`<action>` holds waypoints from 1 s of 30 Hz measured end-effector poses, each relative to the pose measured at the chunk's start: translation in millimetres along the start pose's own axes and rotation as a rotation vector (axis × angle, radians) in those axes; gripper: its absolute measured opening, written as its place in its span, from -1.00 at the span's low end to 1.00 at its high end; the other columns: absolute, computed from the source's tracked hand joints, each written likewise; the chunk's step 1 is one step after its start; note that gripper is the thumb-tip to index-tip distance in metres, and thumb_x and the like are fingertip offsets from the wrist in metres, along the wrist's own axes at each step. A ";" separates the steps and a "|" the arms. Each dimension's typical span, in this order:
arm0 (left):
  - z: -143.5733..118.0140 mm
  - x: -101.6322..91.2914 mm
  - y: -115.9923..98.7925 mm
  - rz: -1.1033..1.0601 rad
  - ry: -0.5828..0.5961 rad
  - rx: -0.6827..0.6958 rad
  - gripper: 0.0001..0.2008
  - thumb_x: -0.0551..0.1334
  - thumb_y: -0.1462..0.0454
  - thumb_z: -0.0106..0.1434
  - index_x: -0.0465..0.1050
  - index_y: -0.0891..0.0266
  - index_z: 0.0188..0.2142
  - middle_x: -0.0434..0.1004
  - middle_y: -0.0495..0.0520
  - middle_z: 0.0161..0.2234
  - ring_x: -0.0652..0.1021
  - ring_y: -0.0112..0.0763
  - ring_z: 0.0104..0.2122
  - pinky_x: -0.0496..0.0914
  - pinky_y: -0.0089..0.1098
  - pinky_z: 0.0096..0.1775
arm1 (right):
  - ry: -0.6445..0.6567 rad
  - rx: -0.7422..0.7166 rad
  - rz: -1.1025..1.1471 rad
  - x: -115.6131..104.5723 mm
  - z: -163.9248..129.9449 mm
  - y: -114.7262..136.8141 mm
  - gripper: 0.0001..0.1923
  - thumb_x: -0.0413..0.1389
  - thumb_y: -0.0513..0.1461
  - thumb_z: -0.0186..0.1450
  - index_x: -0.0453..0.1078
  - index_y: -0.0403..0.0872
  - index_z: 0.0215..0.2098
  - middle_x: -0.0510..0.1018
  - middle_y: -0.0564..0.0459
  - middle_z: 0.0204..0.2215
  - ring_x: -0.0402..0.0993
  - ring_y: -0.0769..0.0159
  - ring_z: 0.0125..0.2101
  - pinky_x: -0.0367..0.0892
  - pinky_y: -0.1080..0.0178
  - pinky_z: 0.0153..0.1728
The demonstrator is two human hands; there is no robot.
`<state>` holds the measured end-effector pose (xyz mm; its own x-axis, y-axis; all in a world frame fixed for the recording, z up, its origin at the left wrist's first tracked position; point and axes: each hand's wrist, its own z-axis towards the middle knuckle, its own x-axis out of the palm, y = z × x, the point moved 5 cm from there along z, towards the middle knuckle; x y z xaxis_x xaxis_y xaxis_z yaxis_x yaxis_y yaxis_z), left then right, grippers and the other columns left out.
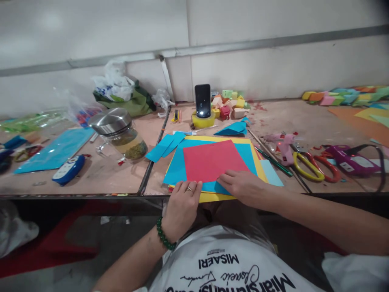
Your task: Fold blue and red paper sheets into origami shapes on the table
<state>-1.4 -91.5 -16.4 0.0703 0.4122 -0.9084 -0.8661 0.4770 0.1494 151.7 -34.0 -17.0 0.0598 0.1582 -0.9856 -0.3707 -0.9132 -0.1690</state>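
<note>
A red sheet of paper [212,160] lies on top of a blue sheet [174,168], with yellow sheets [255,150] beneath, near the table's front edge. My left hand [184,207], with a ring and a green bead bracelet, has its fingers closed at the red sheet's lower left corner. Along the same sheet's lower edge, further right, my right hand [238,184] is closed with curled fingers at the paper. The undersides of both hands' fingers are hidden. Blue paper strips [165,147] lie beside the stack's upper left.
A phone [202,100] stands in a yellow tape roll [203,120] behind the stack, near folded paper blocks [225,112]. Right are a pink glue gun [284,146], yellow-handled scissors [308,166] and a purple device [349,160]. Left stands a glass jug [121,138] by a blue-and-white device [69,169].
</note>
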 end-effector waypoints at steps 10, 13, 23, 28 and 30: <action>-6.7 -4.2 6.5 0.001 -0.053 -0.044 -0.54 0.05 0.53 0.20 0.49 0.24 0.01 0.58 0.22 -0.20 0.49 -0.13 -0.21 0.32 -0.15 -0.20 | -0.156 0.294 0.001 4.2 -82.3 -39.8 -0.62 -0.03 -0.50 0.21 0.44 -0.13 -0.10 0.55 -0.11 -0.23 0.40 0.20 -0.21 0.35 0.24 -0.32; -9.7 -6.0 8.8 0.016 -0.052 -0.042 -0.52 0.05 0.54 0.18 0.48 0.23 0.02 0.59 0.20 -0.17 0.49 -0.14 -0.21 0.31 -0.14 -0.19 | -0.162 0.314 0.010 4.7 -84.8 -41.9 -0.62 -0.03 -0.50 0.21 0.46 -0.12 -0.11 0.56 -0.09 -0.22 0.41 0.22 -0.21 0.36 0.25 -0.31; -18.9 -5.3 11.0 0.055 -0.048 -0.064 -0.53 0.06 0.53 0.18 0.48 0.27 0.03 0.59 0.19 -0.12 0.48 -0.15 -0.16 0.28 -0.12 -0.06 | -0.158 0.356 0.012 12.6 -85.0 -42.1 -0.63 0.00 -0.50 0.20 0.48 -0.10 -0.13 0.56 -0.09 -0.21 0.42 0.20 -0.19 0.36 0.26 -0.34; -11.5 -10.8 13.6 0.053 -0.083 -0.028 -0.55 0.05 0.55 0.16 0.52 0.29 -0.03 0.58 0.20 -0.22 0.48 -0.18 -0.24 0.28 -0.12 -0.08 | 0.018 0.372 0.085 1.3 -72.5 -49.1 -0.62 0.01 -0.50 0.16 0.51 -0.09 -0.17 0.56 -0.10 -0.24 0.45 0.19 -0.22 0.36 0.26 -0.35; -2.0 -14.8 11.5 0.076 -0.092 -0.019 -0.54 0.04 0.54 0.18 0.52 0.25 -0.03 0.57 0.20 -0.23 0.48 -0.18 -0.26 0.30 -0.14 -0.12 | 0.052 0.330 0.066 -4.9 -56.8 -43.8 -0.64 0.03 -0.48 0.16 0.51 -0.11 -0.17 0.56 -0.12 -0.24 0.44 0.16 -0.21 0.36 0.23 -0.34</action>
<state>-13.4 -93.7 -2.0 0.0487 0.5166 -0.8548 -0.8799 0.4272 0.2081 220.3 -16.0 -5.0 0.0697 0.0753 -0.9947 -0.6549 -0.7488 -0.1025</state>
